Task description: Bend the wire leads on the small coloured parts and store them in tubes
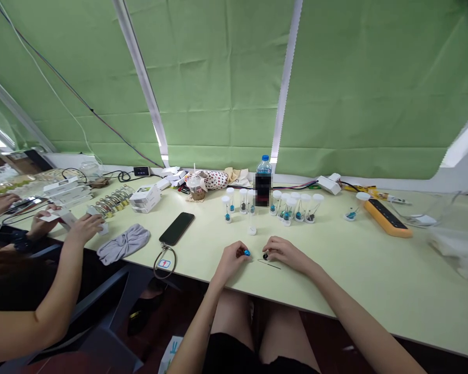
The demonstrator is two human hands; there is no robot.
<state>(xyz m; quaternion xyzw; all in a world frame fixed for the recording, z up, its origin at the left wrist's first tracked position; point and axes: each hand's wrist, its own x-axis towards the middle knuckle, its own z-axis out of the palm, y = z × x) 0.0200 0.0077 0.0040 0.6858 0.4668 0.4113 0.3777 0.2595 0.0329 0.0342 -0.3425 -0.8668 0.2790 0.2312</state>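
Note:
My left hand [235,258] is closed in a pinch on a small blue piece [247,253] just above the table. To its right, the fingers of my right hand [283,250] pinch a small black piece [265,256]. A thin dark wire or rod [271,265] lies on the table under the right hand; whether it joins the black piece I cannot tell. Beyond my hands stands a clear tube [251,228]. Several clear tubes with white caps [317,198] stand behind it, small blue or dark pieces at their bottoms.
A phone [178,228] with a loop strap [165,261] lies left, beside a grey cloth [124,243]. A bottle [264,179] stands behind the tubes. An orange power strip [388,218] lies right. Other people's hands [86,227] hold white boxes at far left.

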